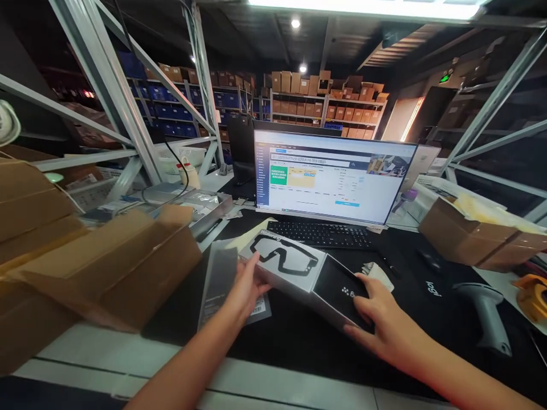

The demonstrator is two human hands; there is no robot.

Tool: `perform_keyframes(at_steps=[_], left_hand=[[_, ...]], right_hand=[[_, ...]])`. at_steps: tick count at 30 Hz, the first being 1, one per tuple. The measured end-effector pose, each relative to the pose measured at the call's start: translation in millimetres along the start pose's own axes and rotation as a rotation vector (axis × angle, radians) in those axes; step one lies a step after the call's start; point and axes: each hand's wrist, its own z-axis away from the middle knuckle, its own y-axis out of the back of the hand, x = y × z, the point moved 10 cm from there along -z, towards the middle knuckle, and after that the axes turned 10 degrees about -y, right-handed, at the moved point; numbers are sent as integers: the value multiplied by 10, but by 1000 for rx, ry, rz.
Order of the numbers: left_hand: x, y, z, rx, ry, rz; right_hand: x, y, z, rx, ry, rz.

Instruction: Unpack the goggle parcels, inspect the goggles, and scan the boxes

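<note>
A long slim box lies tilted between my hands above the black desk mat (294,347). Its white sleeve (273,259) carries a printed black frame shape, and a black inner box (335,283) with small white dots and lettering sticks out on the right. My left hand (247,287) is closed round the sleeve's left end, thumb on top. My right hand (378,313) grips the outer end of the inner box, with fingers along both edges. Under the left hand lies a clear plastic bag (217,273) with a label partly in view.
A keyboard (320,234) and a lit monitor (329,182) stand behind the box. To the right are a barcode scanner (485,316), a mouse (428,260) and a carton (478,233). An open cardboard box (128,273) borders the mat on the left.
</note>
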Motion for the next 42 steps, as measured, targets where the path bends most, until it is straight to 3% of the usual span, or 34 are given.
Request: perform_keyframes(at_steps=[3,10,15,18,21,22,23,25,27,30,33,35,39,42], left_hand=[[5,71,1,20,-44,-30],[124,86,-68,-34,-149,-103],[-10,78,-45,-40,-118,-155],[-159,29,35,-81,-65,-127],[-287,-49,134,-145,-20,-103],[-328,-77,165,-165,-4,-103],[-365,-99,192,-181,9,-107],[-414,-117,226,-188,21,-117],[-429,-89,230,-157,21,-119],[-409,-40,221,-111,22,-101],[-336,-99,268,-134,-24,-74],[-328,-196,379,-180,-49,-61],[-416,-390,737,-281,-66,-54],[-306,-360,898,-256,-172,-68]], right_hand=[[-41,-160,-18,-110,-6,105],[-189,-227,-182,-205,28,197],[-115,-206,-215,-82,-34,-26],[196,-169,13,126,-99,-206],[921,-90,422,561,-282,-562],[1255,-158,597,713,-412,-743],[1525,-332,716,767,-535,-921],[1772,-764,805,685,-692,-1210],[1681,-999,865,603,-694,-1332],[1288,-942,1066,663,-607,-1259],[870,-878,1112,542,-590,-1141],[631,-801,1000,447,-512,-1056],[240,-619,637,384,-309,-919],[12,-531,411,349,-199,-944]])
